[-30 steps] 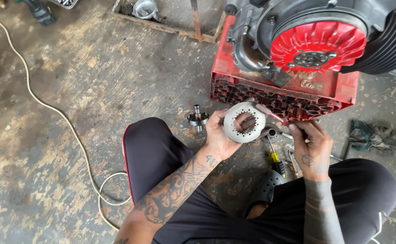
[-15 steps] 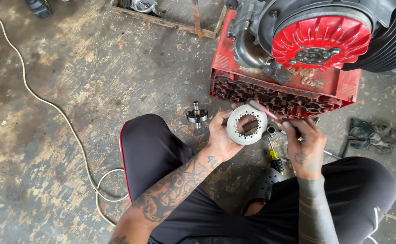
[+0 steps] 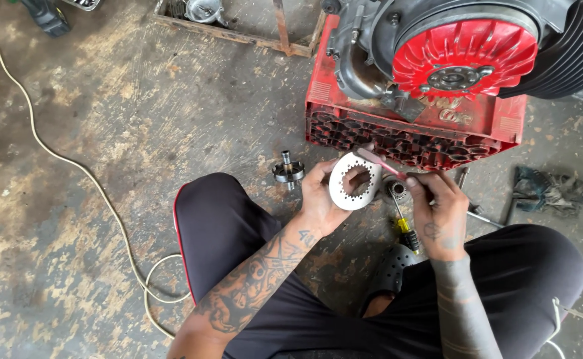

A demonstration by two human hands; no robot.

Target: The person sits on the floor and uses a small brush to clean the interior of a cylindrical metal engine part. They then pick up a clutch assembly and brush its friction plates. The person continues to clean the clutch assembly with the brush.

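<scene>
The toothed metal ring point(image 3: 354, 181) is gripped at its edge by the left hand point(image 3: 319, 197) (above the knees, before the red crate point(image 3: 416, 129)) and has been tilted flatter. A red-handled brush point(image 3: 380, 163), pinched in the right hand point(image 3: 439, 207), has been brought onto its rim.

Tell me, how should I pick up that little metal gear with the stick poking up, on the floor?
Probably by the stick. The small gear part stands upright on the concrete floor, its thin shaft pointing up and its wide toothed ring low down. Come from above and pinch the shaft. The left hand, holding a ring plate, is just beside it.
</scene>
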